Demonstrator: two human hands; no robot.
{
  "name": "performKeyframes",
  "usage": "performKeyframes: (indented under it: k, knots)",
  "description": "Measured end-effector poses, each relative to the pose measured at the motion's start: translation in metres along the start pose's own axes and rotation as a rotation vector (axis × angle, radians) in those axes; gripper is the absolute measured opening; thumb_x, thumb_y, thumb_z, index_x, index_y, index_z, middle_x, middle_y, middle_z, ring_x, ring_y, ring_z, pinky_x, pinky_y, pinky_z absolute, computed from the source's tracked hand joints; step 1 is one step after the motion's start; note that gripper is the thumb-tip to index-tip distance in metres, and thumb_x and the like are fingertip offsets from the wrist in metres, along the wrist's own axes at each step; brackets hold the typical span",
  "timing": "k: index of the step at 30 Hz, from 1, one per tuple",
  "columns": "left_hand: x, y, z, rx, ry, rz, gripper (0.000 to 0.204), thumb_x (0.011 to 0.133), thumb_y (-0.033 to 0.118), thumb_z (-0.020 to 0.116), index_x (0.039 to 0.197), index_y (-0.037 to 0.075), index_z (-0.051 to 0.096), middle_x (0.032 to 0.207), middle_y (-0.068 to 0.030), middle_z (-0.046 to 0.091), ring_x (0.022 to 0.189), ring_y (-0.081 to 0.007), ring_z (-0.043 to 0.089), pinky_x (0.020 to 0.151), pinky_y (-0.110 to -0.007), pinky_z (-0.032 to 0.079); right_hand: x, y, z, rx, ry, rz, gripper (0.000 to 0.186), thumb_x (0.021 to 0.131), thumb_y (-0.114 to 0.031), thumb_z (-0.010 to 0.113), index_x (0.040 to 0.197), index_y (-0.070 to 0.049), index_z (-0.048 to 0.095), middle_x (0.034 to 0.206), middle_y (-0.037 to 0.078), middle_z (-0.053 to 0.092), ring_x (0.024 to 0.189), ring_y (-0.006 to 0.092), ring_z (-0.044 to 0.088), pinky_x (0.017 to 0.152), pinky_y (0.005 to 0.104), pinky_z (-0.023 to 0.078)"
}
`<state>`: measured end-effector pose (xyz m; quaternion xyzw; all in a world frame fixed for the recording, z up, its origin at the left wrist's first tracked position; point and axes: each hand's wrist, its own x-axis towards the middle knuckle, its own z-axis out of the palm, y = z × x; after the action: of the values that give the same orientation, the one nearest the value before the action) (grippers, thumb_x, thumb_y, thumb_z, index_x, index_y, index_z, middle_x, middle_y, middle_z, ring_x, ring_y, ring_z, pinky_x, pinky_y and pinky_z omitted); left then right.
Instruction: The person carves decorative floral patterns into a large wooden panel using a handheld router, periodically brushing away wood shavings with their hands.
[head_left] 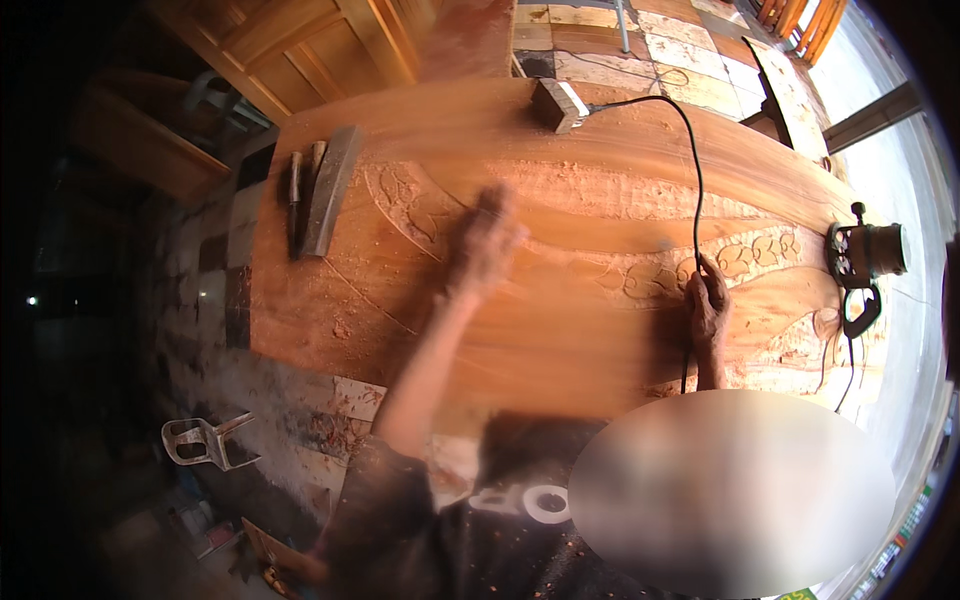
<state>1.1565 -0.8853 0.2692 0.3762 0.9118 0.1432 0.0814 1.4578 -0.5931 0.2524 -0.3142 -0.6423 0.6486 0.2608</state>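
A large wooden board (560,350) with carved scrollwork and curved bands lies in front of me, strewn with wood dust and shavings. My left hand (485,245) is over the board's left middle, beside a carved leaf pattern (408,200). Motion smears its fingers, and I see nothing held in it. Farther right, my right hand (710,305) is closed around a black power cord (697,170), next to another scroll carving (715,262). The cord runs from a small box-shaped socket block (562,106) at the board's far edge, passes the right hand and continues below it.
A handheld router (868,250) stands at the board's right end. Two chisel-like hand tools (296,205) and a long block (332,190) lie at the left. Panelled wood (300,50) leans beyond the far edge. A plastic chair (208,440) is on the tiled floor.
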Motion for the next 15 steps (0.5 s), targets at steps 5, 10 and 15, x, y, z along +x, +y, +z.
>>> performKeyframes:
  k: [5, 10, 15]
  knots:
    - [0.023, -0.047, 0.009, 0.228, -0.009, -0.054, 0.064, 0.114, 0.052, 0.013, 0.171, 0.025, 0.005, 0.179, -0.0013, -0.002, 0.164, -0.0252, -0.003, 0.132, -0.045, -0.008, -0.003, -0.007, 0.003, -0.051, -0.007, 0.002, 0.041, 0.108, -0.022, 0.063, 0.143, 0.0, 0.059, 0.082, -0.005, 0.049, 0.069, 0.0029, 0.044, 0.059, 0.0195, 0.034]
    - [0.013, -0.169, -0.033, 0.508, 0.478, -0.421, 0.056, 0.111, 0.044, 0.04, 0.159, 0.015, 0.05, 0.175, -0.0112, 0.024, 0.164, -0.0355, 0.01, 0.131, -0.06, 0.003, -0.001, -0.005, 0.013, -0.044, -0.057, -0.01, 0.042, 0.109, -0.021, 0.063, 0.144, 0.0, 0.058, 0.081, -0.006, 0.048, 0.068, 0.0029, 0.043, 0.058, 0.02, 0.034]
    - [0.027, -0.185, -0.063, 0.614, 0.504, -0.458, 0.052, 0.109, 0.037, 0.049, 0.161, 0.035, 0.045, 0.174, -0.0079, 0.028, 0.161, -0.0413, 0.018, 0.127, -0.07, 0.009, -0.003, -0.007, 0.006, -0.078, -0.013, -0.048, 0.042, 0.109, -0.022, 0.061, 0.143, 0.003, 0.057, 0.08, -0.006, 0.045, 0.067, 0.0034, 0.04, 0.058, 0.0208, 0.032]
